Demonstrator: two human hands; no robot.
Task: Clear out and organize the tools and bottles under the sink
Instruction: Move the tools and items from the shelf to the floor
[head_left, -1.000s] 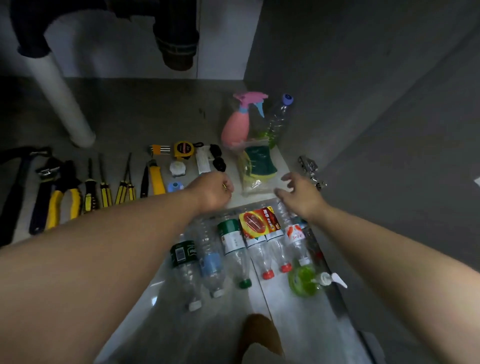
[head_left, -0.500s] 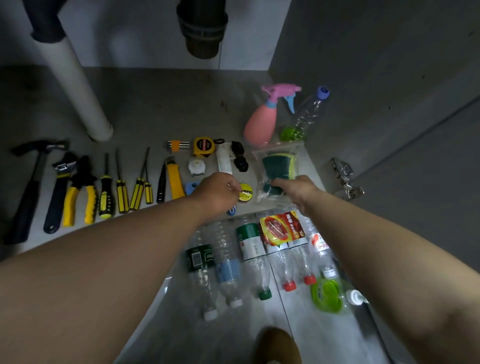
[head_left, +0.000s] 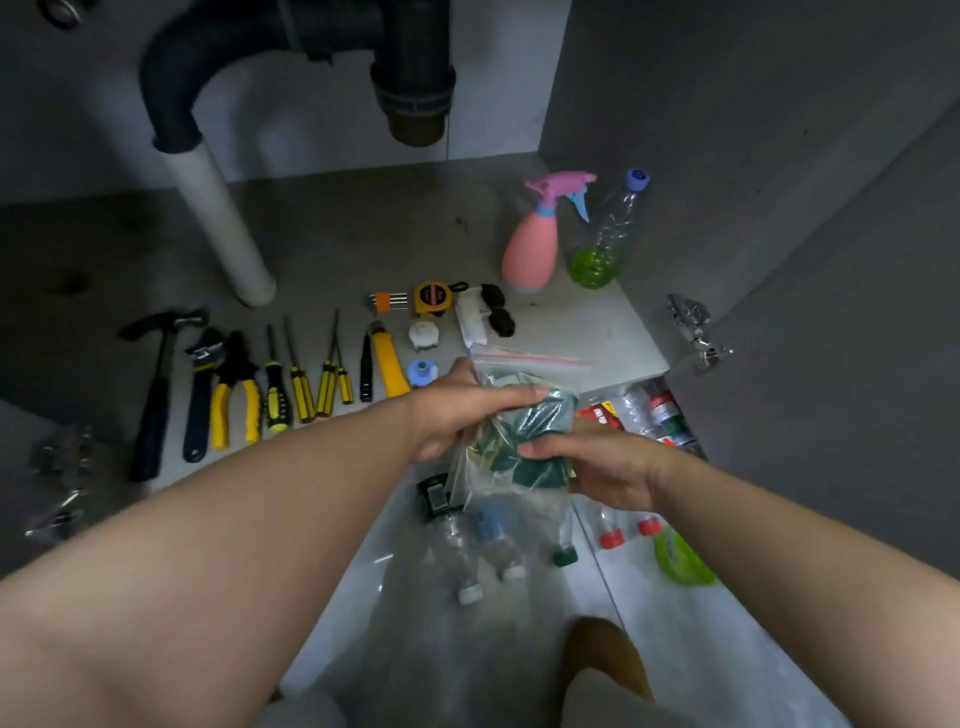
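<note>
Both hands hold a clear zip bag of green sponges (head_left: 524, 421) lifted above the row of bottles. My left hand (head_left: 457, 410) grips its upper left side, fingers laid over the top. My right hand (head_left: 597, 462) grips its lower right side. Under the bag lie several empty plastic bottles (head_left: 488, 545) with caps toward me, and a green soap dispenser (head_left: 680, 561). On the cabinet floor stand a pink spray bottle (head_left: 530, 249) and a clear bottle with green liquid (head_left: 608, 234). A row of tools lies to the left: hammer (head_left: 156, 384), pliers (head_left: 234, 395), screwdrivers (head_left: 306, 379).
A white drain pipe (head_left: 218, 223) and black trap (head_left: 410, 67) hang at the back. A yellow tape measure (head_left: 432, 299), hex keys (head_left: 387, 300) and small fittings lie behind the bag. Door hinges (head_left: 696, 332) stick out on the right wall, with another hinge (head_left: 57, 483) at left.
My right hand took hold of the sponge bag and lifted it off the cabinet floor toward me. My left hand left the small yellow item and now grips the bag too.
</note>
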